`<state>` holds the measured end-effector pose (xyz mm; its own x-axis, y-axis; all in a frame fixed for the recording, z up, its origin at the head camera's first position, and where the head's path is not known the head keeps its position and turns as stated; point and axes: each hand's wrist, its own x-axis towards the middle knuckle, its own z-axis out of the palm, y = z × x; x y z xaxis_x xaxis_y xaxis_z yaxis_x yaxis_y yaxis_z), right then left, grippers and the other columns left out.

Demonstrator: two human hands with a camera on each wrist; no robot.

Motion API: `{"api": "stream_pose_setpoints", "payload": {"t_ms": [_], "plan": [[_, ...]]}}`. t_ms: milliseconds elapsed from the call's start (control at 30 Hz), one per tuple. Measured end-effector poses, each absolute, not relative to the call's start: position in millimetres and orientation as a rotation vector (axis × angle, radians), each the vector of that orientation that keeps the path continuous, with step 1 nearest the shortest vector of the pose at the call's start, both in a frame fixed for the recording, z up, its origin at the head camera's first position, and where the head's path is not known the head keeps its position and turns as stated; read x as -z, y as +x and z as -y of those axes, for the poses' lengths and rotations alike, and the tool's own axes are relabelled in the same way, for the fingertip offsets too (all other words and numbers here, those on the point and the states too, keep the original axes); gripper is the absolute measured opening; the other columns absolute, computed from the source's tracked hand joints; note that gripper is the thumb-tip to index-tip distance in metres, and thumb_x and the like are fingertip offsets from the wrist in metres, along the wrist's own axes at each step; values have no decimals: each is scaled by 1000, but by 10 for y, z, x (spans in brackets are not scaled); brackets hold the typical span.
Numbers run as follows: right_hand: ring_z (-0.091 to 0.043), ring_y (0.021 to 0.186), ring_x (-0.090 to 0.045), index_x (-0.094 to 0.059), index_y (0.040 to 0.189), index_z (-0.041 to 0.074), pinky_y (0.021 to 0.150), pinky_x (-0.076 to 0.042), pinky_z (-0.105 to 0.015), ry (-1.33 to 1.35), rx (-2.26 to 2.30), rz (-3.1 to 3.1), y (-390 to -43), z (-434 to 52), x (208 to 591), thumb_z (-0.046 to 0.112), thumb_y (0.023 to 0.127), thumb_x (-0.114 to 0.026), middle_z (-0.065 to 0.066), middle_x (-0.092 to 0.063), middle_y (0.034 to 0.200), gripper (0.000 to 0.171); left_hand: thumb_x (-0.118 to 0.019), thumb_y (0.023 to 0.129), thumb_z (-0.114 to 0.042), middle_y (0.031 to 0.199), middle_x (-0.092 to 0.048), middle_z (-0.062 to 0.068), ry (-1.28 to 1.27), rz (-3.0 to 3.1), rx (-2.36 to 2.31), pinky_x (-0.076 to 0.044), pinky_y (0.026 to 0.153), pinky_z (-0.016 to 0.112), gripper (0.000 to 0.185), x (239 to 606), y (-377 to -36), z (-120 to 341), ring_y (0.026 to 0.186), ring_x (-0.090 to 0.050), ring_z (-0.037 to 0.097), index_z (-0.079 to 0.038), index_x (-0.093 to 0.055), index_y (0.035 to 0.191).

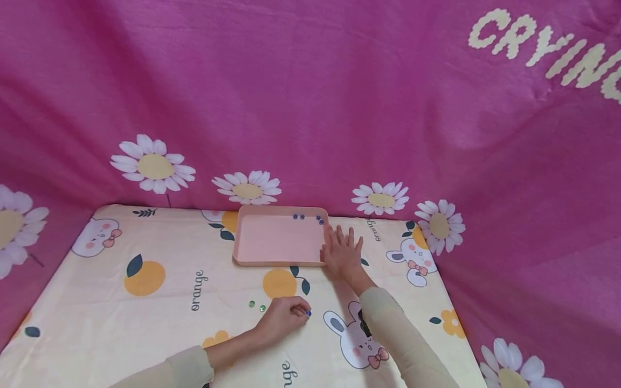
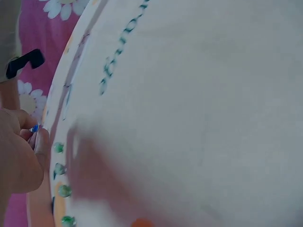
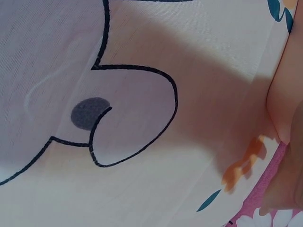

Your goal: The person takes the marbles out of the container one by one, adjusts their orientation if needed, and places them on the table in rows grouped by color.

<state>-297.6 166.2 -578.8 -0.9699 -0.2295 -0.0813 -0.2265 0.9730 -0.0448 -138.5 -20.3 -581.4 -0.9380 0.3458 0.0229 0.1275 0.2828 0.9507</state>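
Observation:
My left hand [image 1: 303, 313] lies curled on the patterned tablecloth and pinches a small blue bead [image 1: 309, 312] at its fingertips. The left wrist view shows the same blue bead [image 2: 34, 128] between the fingertips [image 2: 41, 142]. Two green beads [image 1: 257, 306] lie on the cloth just left of that hand; in the left wrist view several green beads [image 2: 59, 169] show in a row. My right hand [image 1: 342, 245] rests flat with spread fingers against the right rim of a pink tray [image 1: 271, 261]. Several blue beads [image 1: 298, 216] lie along the tray's far side.
The table is covered by a cream cloth [image 1: 145, 323] with oranges and rabbits. Pink flowered fabric [image 1: 310, 108] rises behind and at both sides. The right wrist view shows only the rabbit print [image 3: 128, 118] and part of the hand.

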Motion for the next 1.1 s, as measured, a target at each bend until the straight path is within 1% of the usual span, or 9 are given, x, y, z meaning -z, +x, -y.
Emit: {"api": "stream_pose_setpoints", "payload": {"t_ms": [133,367,500,733,867,1100], "plan": [[-47,148,-1,-5,162,23,112,-1,-70,-338,21,-3033,-2983,-1660,5776,48,104,-33,-11,-13,165,69,-74,85,1,85,-70,-6,461,-2351,-1714,-55,71,20,12,5880,-1316,185,76,-64,5,-1,-73,97],[-46,148,-3,-7,162,23,112,-2,-70,-357,-21,-3057,-2989,-1667,5773,49,104,-33,-11,-14,165,68,-74,87,-3,81,-69,-10,475,-2349,-1685,-54,70,20,9,5938,-1232,139,73,-62,2,-5,-73,96],[-46,148,-2,-6,162,23,112,-2,-70,-368,-18,-3054,-2987,-1667,5780,48,104,-32,-11,-14,165,68,-74,86,-2,80,-68,-8,507,-2351,-1667,-53,69,20,9,5954,-1189,122,72,-60,1,-5,-73,94],[-47,148,-3,-10,162,21,112,-3,-70,-380,-26,-3069,-2977,-1670,5777,46,104,-32,-12,-15,165,66,-72,85,1,77,-65,-12,509,-2379,-1630,-50,68,19,11,5999,-1158,81,70,-57,0,-7,-73,92],[-47,148,-3,-12,162,21,112,-4,-70,-385,-43,-3070,-2977,-1672,5777,46,105,-32,-12,-15,165,66,-71,85,2,78,-65,-13,516,-2403,-1609,-51,68,19,12,6038,-1156,54,70,-57,-1,-8,-73,92],[-46,148,-2,-9,162,22,111,-1,-70,-374,-37,-3062,-2986,-1673,5798,47,104,-31,-11,-14,165,66,-73,86,0,82,-68,-3,552,-2421,-1584,-52,69,19,9,6033,-1150,45,73,-58,-1,-6,-73,93]]}}
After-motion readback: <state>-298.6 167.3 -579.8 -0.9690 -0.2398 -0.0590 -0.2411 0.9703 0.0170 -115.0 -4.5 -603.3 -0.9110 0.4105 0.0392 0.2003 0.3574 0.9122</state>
